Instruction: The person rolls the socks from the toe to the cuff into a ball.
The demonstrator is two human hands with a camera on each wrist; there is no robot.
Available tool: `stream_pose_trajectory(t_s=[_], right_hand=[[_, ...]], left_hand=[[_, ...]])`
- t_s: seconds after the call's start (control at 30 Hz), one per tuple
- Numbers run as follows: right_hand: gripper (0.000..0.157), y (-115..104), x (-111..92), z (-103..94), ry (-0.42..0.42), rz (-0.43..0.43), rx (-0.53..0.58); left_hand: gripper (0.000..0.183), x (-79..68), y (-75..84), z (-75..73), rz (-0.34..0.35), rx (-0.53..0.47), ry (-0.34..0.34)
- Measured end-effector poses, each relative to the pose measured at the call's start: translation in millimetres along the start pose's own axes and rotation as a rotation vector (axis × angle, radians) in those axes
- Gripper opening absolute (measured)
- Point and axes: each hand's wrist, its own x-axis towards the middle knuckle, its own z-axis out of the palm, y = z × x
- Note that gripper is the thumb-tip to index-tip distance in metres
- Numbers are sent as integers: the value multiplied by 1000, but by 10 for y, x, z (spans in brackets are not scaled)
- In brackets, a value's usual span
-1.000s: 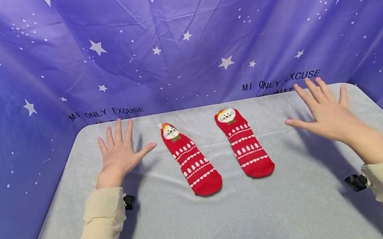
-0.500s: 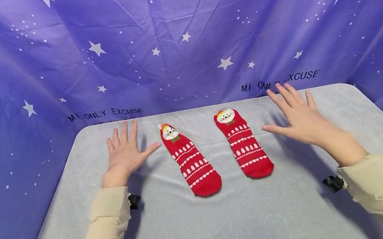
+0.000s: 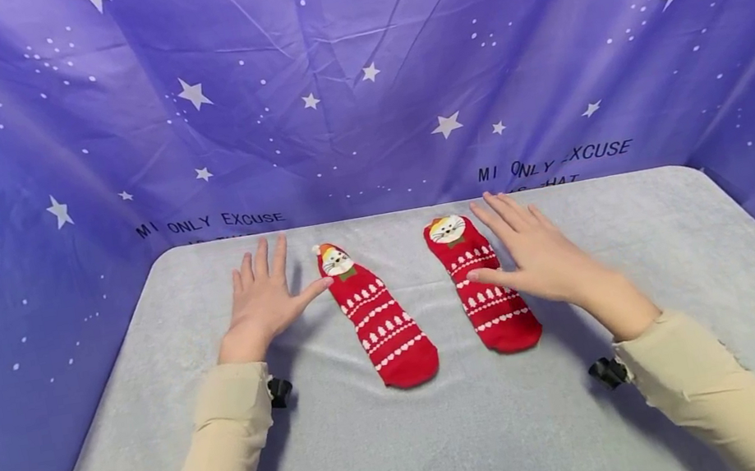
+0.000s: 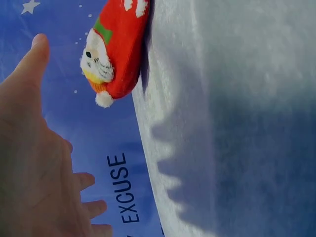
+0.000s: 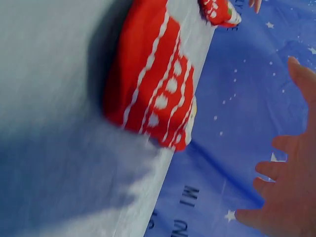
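Two red socks with white tree and heart bands lie flat, their toes towards me; each has a cat face and green bow at the far end. My left hand (image 3: 263,300) hovers spread beside the left sock (image 3: 380,318), its thumb tip overlapping that sock's edge in the head view. Over the right sock (image 3: 498,307) my right hand (image 3: 541,254) hangs with straight fingers, its thumb across the sock's middle in the head view. The left wrist view shows the left sock's cat face (image 4: 96,57) and white pompom. Both hands hold nothing.
A grey cloth-covered table (image 3: 414,454) carries the socks. Behind it and at both sides hangs a purple-blue curtain (image 3: 316,46) with white stars and black lettering. A small black camera (image 3: 608,373) sits at the right cuff, another (image 3: 280,392) at the left.
My right hand has swept left from the table's right side to over the right sock. The left hand has drifted right, closer to the left sock. Both socks have stayed in place.
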Motion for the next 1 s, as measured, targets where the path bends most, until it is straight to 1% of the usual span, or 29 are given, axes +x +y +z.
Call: stream_pose_trajectory(t_s=[0.13, 0.3, 0.4, 0.6, 0.73, 0.83, 0.9, 1.0], right_hand=[[99, -98, 48, 66, 8, -29, 17], [99, -241, 86, 131, -34, -23, 75], [99, -318, 99, 162, -62, -19, 134], [93, -444, 103, 232, -94, -7, 234], [80, -505, 102, 283, -112, -3, 295], [65, -543, 109, 328, -119, -5, 385], [57, -562, 112, 363, -132, 8, 448], [46, -586, 114, 421, -162, 39, 506]], left_hand=[[110, 22, 48, 30, 4, -23, 3], [110, 57, 119, 66, 10, -53, -6], [113, 68, 178, 78, 5, -109, -18], [117, 83, 283, 97, -52, -252, -46], [113, 105, 325, 129, -90, -331, -38], [106, 130, 348, 157, -106, -401, -27], [101, 141, 361, 167, -116, -456, -22], [94, 153, 374, 185, -126, -522, -20]])
